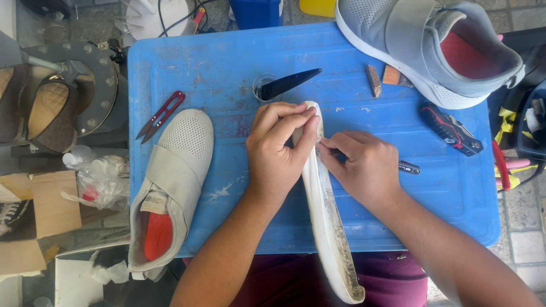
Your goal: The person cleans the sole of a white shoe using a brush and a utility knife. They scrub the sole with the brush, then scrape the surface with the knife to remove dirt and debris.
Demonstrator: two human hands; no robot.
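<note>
I have both hands on a white shoe sole (pixel 329 227) standing on edge over the blue board (pixel 227 62). My left hand (pixel 278 149) pinches its top end between thumb and fingers; my right hand (pixel 364 167) presses fingertips against the same end from the other side. A beige shoe (pixel 173 182) lies left of the grip, red snips (pixel 161 115) beyond it, a grey shoe (pixel 432 45) up right.
</note>
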